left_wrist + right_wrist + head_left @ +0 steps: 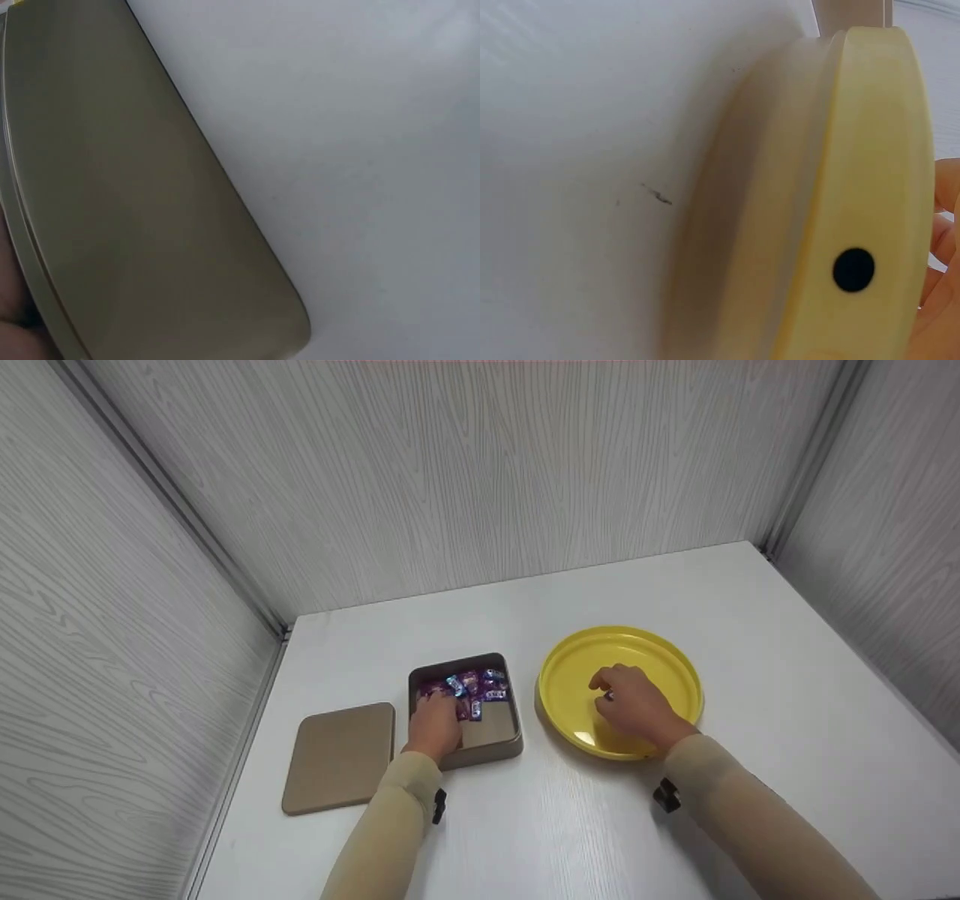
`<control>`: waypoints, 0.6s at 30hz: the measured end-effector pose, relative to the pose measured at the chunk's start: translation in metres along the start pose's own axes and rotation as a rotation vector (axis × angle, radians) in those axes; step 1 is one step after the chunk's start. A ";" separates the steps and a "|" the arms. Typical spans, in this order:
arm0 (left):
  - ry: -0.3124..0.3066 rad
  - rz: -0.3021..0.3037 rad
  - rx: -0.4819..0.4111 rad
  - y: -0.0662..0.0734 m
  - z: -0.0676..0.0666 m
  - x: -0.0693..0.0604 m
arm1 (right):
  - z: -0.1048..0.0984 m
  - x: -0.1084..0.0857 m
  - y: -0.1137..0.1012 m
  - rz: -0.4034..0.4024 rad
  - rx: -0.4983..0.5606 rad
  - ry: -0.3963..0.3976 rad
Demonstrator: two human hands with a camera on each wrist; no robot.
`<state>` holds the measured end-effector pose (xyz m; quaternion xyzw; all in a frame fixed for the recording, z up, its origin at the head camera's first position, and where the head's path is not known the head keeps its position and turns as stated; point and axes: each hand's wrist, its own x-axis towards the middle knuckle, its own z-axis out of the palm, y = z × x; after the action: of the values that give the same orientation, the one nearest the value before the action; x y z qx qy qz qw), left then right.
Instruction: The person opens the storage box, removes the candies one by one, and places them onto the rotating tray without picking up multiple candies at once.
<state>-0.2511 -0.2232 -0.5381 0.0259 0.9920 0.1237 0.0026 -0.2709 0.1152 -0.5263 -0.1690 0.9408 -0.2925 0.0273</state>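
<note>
Barely visible wrapper (610, 696), right hand (636, 706) obscuring it

Pale wood-grain walls (480, 472) border a white table (570, 825).

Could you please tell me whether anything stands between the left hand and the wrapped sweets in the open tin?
Nothing visible does. The left hand reaches over the near wall of the open tin, fingers down at the wrapped sweets, and the lid lies beside the tin, to its left.
</note>
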 end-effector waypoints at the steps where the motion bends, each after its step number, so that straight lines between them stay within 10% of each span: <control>1: 0.002 0.001 0.011 0.001 0.000 0.001 | 0.000 0.000 0.001 -0.001 0.000 0.001; 18: -0.030 -0.063 -0.025 -0.001 0.004 0.011 | 0.000 0.000 0.001 0.019 0.017 -0.009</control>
<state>-0.2616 -0.2226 -0.5421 -0.0037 0.9905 0.1356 0.0217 -0.2710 0.1157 -0.5267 -0.1611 0.9397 -0.2995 0.0359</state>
